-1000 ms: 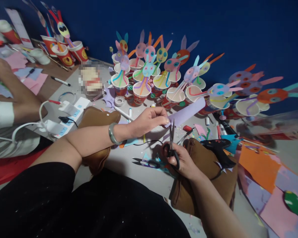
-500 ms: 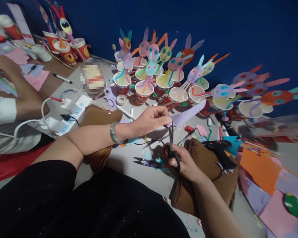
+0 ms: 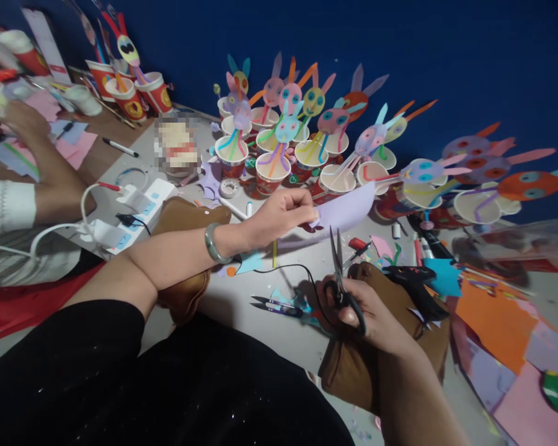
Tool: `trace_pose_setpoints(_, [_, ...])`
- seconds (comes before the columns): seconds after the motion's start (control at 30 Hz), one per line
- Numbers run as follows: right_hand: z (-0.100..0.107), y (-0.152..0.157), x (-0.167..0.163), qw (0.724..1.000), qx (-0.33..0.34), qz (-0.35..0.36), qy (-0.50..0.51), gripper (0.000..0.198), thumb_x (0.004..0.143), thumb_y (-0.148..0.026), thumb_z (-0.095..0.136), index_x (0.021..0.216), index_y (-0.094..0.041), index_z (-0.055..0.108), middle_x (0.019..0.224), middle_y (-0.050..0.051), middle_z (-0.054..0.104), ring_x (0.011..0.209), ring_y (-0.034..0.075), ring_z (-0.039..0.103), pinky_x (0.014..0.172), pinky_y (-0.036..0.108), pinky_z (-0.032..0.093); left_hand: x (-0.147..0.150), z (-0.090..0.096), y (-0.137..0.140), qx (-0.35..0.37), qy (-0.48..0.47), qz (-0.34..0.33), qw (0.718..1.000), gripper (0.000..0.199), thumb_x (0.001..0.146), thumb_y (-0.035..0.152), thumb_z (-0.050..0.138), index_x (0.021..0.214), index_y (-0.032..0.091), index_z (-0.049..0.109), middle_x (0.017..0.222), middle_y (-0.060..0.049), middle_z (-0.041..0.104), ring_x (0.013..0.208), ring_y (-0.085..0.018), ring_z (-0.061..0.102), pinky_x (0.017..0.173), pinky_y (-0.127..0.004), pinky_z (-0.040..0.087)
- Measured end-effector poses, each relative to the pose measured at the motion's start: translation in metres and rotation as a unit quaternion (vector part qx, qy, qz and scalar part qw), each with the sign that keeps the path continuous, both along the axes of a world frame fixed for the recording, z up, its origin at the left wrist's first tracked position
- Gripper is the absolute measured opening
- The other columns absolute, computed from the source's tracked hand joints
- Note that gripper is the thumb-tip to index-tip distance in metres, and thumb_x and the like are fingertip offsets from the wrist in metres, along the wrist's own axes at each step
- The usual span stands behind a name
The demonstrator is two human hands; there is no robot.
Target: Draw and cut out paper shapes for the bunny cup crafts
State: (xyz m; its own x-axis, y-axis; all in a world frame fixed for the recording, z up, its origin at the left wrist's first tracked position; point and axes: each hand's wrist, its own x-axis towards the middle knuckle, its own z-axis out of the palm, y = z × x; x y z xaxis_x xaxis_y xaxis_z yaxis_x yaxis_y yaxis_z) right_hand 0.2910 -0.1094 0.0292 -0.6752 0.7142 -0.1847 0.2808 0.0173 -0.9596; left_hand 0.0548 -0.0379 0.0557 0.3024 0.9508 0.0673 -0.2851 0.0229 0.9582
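Note:
My left hand (image 3: 283, 214) pinches the near end of a piece of light purple paper (image 3: 346, 207), which reaches out to the right, curved. Black-handled scissors (image 3: 338, 272) are in my right hand (image 3: 372, 313), with fingers through the loops. Their blades point up, slightly parted, just below the paper and apart from it. Under my hands, a pair of thread snips (image 3: 276, 306) lies on the table, with a black cord beside it. A brown cushion (image 3: 353, 371) is beneath my right forearm, and another brown cushion (image 3: 181, 214) is under my left.
Paper cups with paper rabbit figures (image 3: 288, 127) stand along the blue wall. A power strip (image 3: 142, 214) sits at left, near a co-worker's arm (image 3: 51, 155). A black glue gun (image 3: 416, 288) lies on the right cushion. Coloured sheets (image 3: 493, 316) are stacked at far right.
The scissors have come away from the paper, down and to the right, and their blades have parted a little. The purple paper has turned to show more of its face.

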Motion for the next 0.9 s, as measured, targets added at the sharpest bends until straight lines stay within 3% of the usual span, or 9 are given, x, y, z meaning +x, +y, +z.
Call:
trace_pose_setpoints(0.17, [-0.002, -0.0006, 0.0007, 1.0, -0.003, 0.008, -0.005, 0.063, 0.079, -0.082, 0.056, 0.07, -0.02, 0.049, 0.066, -0.001, 0.05, 0.06, 0.013, 0.041, 0.055, 0.027, 0.032, 0.0006, 0.0024, -0.0032, 0.005, 0.042, -0.035, 0.999, 0.023, 0.076, 0.009, 0.062, 0.06, 0.016, 0.048, 0.057, 0.005, 0.054, 0.055, -0.004, 0.048, 0.055, -0.019, 0.037])
trace_pose_setpoints(0.43, [-0.0063, 0.0, -0.0023, 1.0, -0.022, 0.018, -0.006, 0.064, 0.078, -0.082, 0.056, 0.071, -0.02, 0.049, 0.067, -0.001, 0.049, 0.062, 0.013, 0.039, 0.055, 0.027, 0.03, 0.0012, -0.0001, -0.0013, -0.029, 0.023, -0.049, 0.998, 0.021, 0.084, 0.014, 0.062, 0.067, 0.015, 0.049, 0.061, 0.005, 0.055, 0.062, -0.006, 0.06, 0.061, -0.019, 0.045])
trace_pose_setpoints(0.9, [-0.0095, -0.0002, -0.0087, 0.999, -0.029, -0.01, 0.034, 0.063, 0.079, -0.082, 0.056, 0.071, -0.019, 0.051, 0.068, 0.0, 0.051, 0.06, 0.013, 0.042, 0.055, 0.027, 0.033, 0.0021, -0.0049, -0.0051, -0.01, 0.038, -0.088, 0.995, 0.021, 0.085, 0.018, 0.065, 0.068, 0.015, 0.052, 0.065, 0.002, 0.061, 0.062, -0.007, 0.058, 0.064, -0.022, 0.046])
